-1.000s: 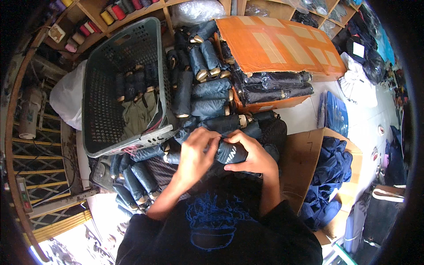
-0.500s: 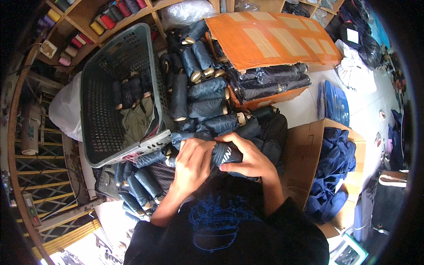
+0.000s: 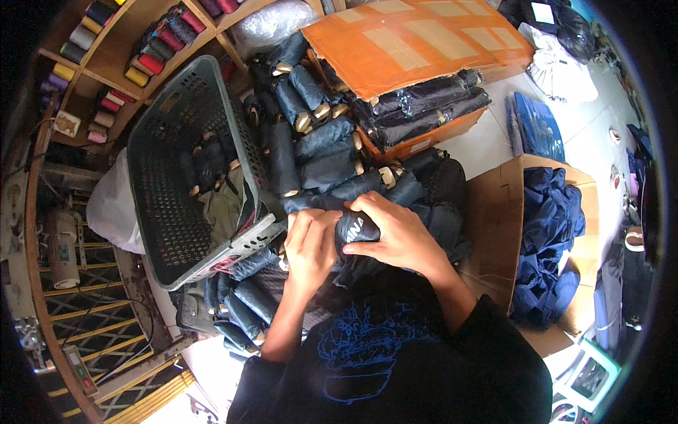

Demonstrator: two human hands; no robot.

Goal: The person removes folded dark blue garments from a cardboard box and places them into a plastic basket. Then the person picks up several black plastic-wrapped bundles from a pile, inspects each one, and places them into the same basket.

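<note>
Right hand curled round dark rolled bundle, thumb below. Left hand at its left end, fingers bent, grip hidden. Bundle right of grey basket.

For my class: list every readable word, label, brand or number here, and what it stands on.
White letters on the dark rolled bundle between left hand and right hand: partly readable, not copied here.
Pale print on the blue plastic-wrapped packet: too small to read.
White square label on the black bundle, upper right: no print readable.
</note>
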